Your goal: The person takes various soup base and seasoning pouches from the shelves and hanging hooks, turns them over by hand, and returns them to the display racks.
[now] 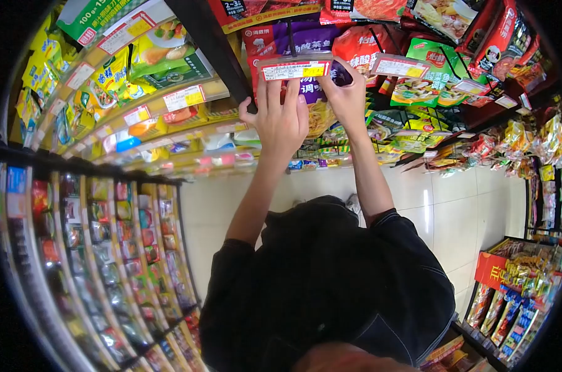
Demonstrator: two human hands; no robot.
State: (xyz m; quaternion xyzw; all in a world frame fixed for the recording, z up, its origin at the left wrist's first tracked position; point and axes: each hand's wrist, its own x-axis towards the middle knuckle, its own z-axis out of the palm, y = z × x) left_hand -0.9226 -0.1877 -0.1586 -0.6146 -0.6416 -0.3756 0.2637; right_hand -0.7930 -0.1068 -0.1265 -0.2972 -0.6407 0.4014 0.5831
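Note:
Both hands are raised at a price tag holder [295, 70] in front of hanging purple packets [312, 88]. My left hand [281, 115] is under the holder's left half, its fingers apart and their tips at its lower edge. My right hand [345, 93] has its thumb and index finger at the holder's right end, pressed around that end. Behind and beside them hang a red packet [358, 46] and green packets [424, 71]. Another price tag [400, 66] sits just right of my right hand.
Shelves of yellow packets with price tags [185, 97] curve along the left. Below them stands a rack of small packets [126, 229]. A tiled floor [442, 192] shows behind the body. At the lower right is a red box [491, 270] of snacks.

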